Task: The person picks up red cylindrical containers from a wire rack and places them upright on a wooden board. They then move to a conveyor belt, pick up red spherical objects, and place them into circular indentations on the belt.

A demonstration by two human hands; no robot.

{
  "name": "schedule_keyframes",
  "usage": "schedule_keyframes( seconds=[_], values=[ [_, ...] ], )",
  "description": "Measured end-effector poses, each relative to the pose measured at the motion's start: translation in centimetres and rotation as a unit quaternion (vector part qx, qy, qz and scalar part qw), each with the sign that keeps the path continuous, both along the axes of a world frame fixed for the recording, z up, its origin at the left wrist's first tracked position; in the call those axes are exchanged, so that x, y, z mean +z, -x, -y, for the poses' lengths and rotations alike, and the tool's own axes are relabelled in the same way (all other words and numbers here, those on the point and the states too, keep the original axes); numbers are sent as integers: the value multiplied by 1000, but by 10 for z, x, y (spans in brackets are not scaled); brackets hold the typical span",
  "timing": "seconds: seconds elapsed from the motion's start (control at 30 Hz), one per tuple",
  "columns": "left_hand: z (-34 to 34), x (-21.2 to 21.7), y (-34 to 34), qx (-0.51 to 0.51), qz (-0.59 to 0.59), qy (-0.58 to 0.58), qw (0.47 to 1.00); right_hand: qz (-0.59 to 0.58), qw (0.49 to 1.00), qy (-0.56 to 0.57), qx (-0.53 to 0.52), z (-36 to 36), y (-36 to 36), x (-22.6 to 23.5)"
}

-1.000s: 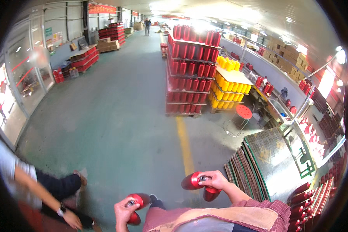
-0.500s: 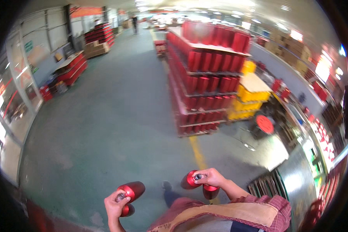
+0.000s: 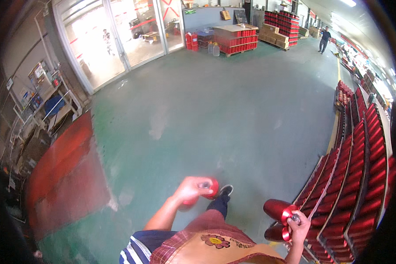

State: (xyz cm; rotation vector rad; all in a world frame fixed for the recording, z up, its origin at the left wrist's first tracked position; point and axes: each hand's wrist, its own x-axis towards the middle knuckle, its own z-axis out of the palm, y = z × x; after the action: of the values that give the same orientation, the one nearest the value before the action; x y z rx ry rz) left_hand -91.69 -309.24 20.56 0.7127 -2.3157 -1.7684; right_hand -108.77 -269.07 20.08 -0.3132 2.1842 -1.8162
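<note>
My left hand (image 3: 197, 187) is closed round the narrow dark neck of a shiny red metal cylinder (image 3: 214, 188). A second red cylinder (image 3: 190, 200) shows partly beneath that hand; motion blurs it. My right hand (image 3: 298, 226) grips the necks of two rounded red metal cylinders, an upper one (image 3: 275, 209) and a lower one (image 3: 276, 233), which hang side by side with their bodies pointing left. Just right of this hand rise stacked layers of similar red cylinders (image 3: 356, 163).
A red mat (image 3: 70, 176) lies on the green floor at left, beside a cluttered metal rack (image 3: 53, 99). Glass doors (image 3: 119, 35), red fire extinguishers (image 3: 191, 42) and a low pallet of red cylinders (image 3: 235, 42) stand farther off. A person (image 3: 324, 40) is in the far aisle.
My view has swung left, bringing the doors and red mat into sight and shifting the cylinder stack to the right edge. Both hands keep their red cylinders.
</note>
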Motion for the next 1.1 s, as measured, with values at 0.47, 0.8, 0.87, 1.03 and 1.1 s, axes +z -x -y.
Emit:
schedule_keyframes(
  seconds=[0.47,0.8,0.87,1.03,1.1],
  values=[
    [70,57,574,-170,-56,103,978,92,983,7,-158,56,355,42],
    [-20,84,923,-282,-65,-29,957,-131,976,-77,-154,-9,624,65],
    [-37,93,988,-335,-58,16,940,-88,980,-88,-153,-23,659,95],
    [-76,128,1154,-428,-142,0,893,-93,958,-59,-265,-52,717,170],
    [-86,166,1223,-480,-95,-45,871,-132,927,-106,-333,-60,725,210]
  ],
)
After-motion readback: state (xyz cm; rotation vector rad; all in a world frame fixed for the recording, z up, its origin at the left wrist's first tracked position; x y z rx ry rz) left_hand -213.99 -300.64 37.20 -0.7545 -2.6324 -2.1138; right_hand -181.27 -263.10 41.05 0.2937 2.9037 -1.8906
